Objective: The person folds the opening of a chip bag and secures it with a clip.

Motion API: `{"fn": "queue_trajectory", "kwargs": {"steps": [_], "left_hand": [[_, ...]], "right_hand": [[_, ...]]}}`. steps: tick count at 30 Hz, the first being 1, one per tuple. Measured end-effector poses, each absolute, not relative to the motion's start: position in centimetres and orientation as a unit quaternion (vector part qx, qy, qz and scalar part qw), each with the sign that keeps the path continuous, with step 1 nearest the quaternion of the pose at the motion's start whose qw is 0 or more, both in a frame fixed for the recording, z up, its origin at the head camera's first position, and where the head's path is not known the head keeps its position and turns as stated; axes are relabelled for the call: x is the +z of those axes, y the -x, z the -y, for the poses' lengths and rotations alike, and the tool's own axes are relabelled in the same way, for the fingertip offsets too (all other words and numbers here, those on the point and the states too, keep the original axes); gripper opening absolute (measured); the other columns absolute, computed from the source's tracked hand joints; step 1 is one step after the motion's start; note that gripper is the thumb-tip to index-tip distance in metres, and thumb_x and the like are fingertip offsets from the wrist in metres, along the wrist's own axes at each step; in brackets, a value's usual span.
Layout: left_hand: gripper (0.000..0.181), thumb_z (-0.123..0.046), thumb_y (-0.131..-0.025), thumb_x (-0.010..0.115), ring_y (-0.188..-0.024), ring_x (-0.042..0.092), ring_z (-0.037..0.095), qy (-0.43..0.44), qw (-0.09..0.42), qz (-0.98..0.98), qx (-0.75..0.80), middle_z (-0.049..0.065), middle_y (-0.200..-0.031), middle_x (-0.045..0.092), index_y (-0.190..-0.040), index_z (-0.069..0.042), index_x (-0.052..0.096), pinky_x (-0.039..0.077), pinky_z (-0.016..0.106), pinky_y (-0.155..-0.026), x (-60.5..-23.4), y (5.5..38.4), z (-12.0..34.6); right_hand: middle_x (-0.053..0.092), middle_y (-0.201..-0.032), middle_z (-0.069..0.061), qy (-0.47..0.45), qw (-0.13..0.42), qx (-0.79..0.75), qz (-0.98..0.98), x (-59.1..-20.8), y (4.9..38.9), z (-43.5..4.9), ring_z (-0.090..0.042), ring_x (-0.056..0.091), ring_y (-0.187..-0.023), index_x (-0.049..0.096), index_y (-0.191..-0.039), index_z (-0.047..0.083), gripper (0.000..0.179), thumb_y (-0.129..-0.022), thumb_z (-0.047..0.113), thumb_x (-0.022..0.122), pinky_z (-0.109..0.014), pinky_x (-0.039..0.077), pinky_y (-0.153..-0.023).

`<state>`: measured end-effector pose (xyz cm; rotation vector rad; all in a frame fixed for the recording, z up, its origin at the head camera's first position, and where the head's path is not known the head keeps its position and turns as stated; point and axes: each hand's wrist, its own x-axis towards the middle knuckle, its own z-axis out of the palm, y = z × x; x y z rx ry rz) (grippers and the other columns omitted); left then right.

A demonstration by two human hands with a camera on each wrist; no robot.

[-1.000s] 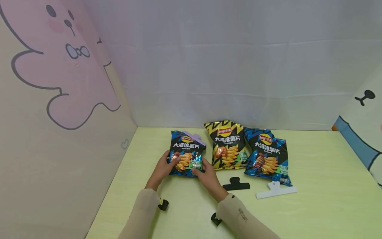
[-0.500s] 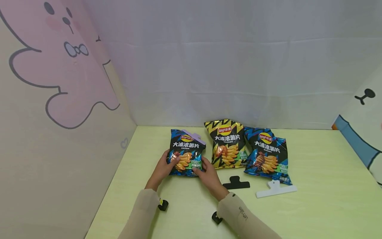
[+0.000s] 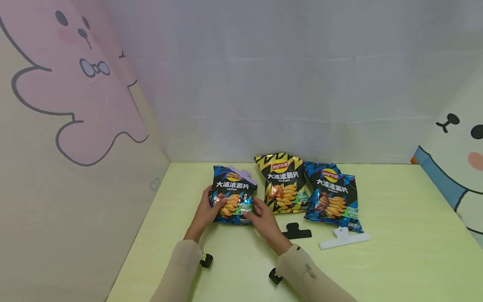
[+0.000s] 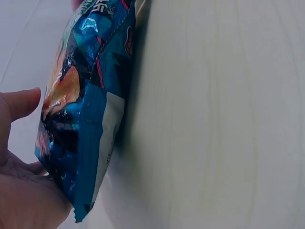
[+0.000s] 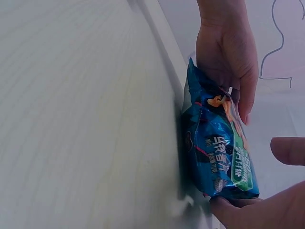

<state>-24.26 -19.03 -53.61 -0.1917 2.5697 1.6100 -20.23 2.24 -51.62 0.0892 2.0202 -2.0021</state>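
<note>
A blue and black bag of chips lies on the table between both hands, with a lilac bag clip slanting across its top right corner. The left hand holds its lower left side, thumb over the front. At the lower right side, the right hand grips the bag's edge. In the left wrist view, fingers go behind the chip bag and the thumb sits near its front. The right wrist view has the right thumb apart from the front, fingers touching the edge. Fingertips behind the bag are hidden.
To the right lie a yellow and black chip bag and another blue one, touching or overlapping. In front are a black bag clip and a white bag clip. A wall rises behind the table.
The head view has shifted slightly, so the table and bags appear a little further left. Both hands remain at the sides of the blue chip bag, with hardly any movement.
</note>
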Motion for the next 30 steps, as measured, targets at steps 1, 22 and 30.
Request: {"fn": "queue_trajectory", "kwargs": {"steps": [1, 22, 30], "left_hand": [[0.087, -0.040, -0.097, 0.066, -0.149, 0.034, 0.042, 0.064, 0.046, -0.845, 0.528, 0.020, -0.164, 0.028, -0.161, -0.015, 0.013, 0.029, 0.060, -0.122, -53.5, 24.2, 18.9], [0.088, -0.045, -0.097, 0.064, -0.158, 0.013, 0.039, 0.084, -0.022, -0.832, 0.548, 0.010, -0.171, 0.012, -0.163, -0.022, 0.009, 0.016, 0.063, -0.125, -51.9, 25.1, 16.2], [0.075, -0.035, -0.101, 0.061, -0.159, 0.014, 0.032, 0.046, -0.060, -0.823, 0.563, 0.007, -0.171, 0.017, -0.161, -0.018, 0.019, 0.021, 0.058, -0.125, -51.8, 25.1, 14.7]], "right_hand": [[0.032, -0.162, -0.023, -0.031, 0.145, -0.696, -0.703, -51.6, 20.2, -2.4, -0.041, 0.033, -0.150, 0.029, -0.157, 0.002, 0.068, -0.099, 0.014, 0.063, -0.054, 0.037, -0.118], [0.044, -0.157, -0.019, -0.059, 0.065, -0.722, -0.686, -49.8, 20.6, -6.4, -0.036, 0.046, -0.144, 0.040, -0.152, 0.006, 0.059, -0.098, 0.008, 0.064, -0.047, 0.043, -0.113], [0.042, -0.159, -0.018, -0.058, 0.029, -0.723, -0.688, -49.8, 21.1, -9.2, -0.033, 0.043, -0.147, 0.040, -0.152, 0.007, 0.058, -0.099, 0.010, 0.062, -0.049, 0.040, -0.116]]}}
